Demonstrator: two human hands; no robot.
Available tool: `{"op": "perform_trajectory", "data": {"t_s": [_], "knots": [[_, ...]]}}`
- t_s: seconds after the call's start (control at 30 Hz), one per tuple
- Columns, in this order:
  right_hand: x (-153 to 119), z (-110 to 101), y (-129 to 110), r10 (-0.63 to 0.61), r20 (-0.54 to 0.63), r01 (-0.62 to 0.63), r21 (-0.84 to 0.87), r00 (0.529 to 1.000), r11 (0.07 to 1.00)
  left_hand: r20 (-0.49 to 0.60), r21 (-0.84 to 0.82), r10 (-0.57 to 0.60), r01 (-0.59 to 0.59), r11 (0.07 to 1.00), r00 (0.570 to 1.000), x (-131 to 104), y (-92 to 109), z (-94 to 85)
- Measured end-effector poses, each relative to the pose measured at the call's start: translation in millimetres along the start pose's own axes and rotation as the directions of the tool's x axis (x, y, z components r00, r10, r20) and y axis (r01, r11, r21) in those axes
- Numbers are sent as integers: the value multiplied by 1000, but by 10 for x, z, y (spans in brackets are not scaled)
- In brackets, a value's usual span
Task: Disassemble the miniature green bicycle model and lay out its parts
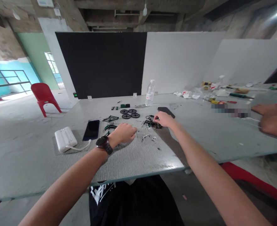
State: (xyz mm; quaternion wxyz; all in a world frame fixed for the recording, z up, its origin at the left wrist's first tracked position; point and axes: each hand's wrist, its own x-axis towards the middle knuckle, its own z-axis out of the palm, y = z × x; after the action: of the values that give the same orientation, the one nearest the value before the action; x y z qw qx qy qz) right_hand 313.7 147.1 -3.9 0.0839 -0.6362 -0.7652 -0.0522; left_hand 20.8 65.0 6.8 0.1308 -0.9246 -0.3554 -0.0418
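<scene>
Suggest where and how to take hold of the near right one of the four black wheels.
Probably pinch that wheel by its rim, coming from above and the right: it lies flat, and the other wheels lie beyond it and to its left.

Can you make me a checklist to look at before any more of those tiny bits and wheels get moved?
1. Right grip at the pile of small parts: ok, though whether it holds a piece I cannot tell.
2. Left grip empty: cannot tell, the fingers are curled and their inside is hidden.
3. Four black wheels lying flat together: ok.
4. All little pieces in one pile: not ok, a silvery ring lies apart, nearer the person.
5. Bottle standing upright: ok.
6. White block joined by its cable to the left-hand phone: ok.
</scene>
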Motion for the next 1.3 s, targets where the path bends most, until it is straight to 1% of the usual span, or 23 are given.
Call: {"op": "perform_trajectory", "data": {"t_s": [0.17,0.3,0.4,0.47,0.57,0.67,0.73,0.83,0.93,1.03,1.17,1.3], "knots": [[-14,5,-24,-1,-24,1,12,1000,1000,-11,11,4,-4,1000,1000,-11,10,-10],[-37,-45,-84,23,-100,-21,17,995,1000,-22,13,11,-10,1000,1000,-7,19,4],[-36,-96,-187,15,-149,-4,75,989,997,-37,12,11,-11,1000,999,4,17,-6],[-27,-121,-279,-20,-185,53,178,983,983,-59,13,6,-5,1000,998,6,-17,-45],[-18,-159,-440,-88,-236,172,364,968,916,-122,22,-43,46,999,992,-21,-148,-152],[-13,-236,-629,-219,-302,335,419,928,844,-199,30,-141,150,988,970,-101,-333,-258],[7,-306,-768,-275,-324,400,434,905,807,-228,32,-188,201,979,955,-173,-428,-289],[81,-380,-967,-291,-284,398,475,914,785,-234,39,-199,213,976,952,-264,-470,-271],[175,-366,-1112,-314,-215,381,506,925,774,-217,44,-171,184,982,961,-303,-429,-226],[232,-271,-1199,-333,-179,376,525,926,763,-203,48,-152,164,985,967,-309,-406,-204],[256,-96,-1255,-356,-147,378,521,923,765,-203,51,-173,187,981,964,-316,-456,-198],[262,36,-1279,-355,-155,384,487,922,785,-200,63,-192,208,976,961,-318,-486,-173]]}}
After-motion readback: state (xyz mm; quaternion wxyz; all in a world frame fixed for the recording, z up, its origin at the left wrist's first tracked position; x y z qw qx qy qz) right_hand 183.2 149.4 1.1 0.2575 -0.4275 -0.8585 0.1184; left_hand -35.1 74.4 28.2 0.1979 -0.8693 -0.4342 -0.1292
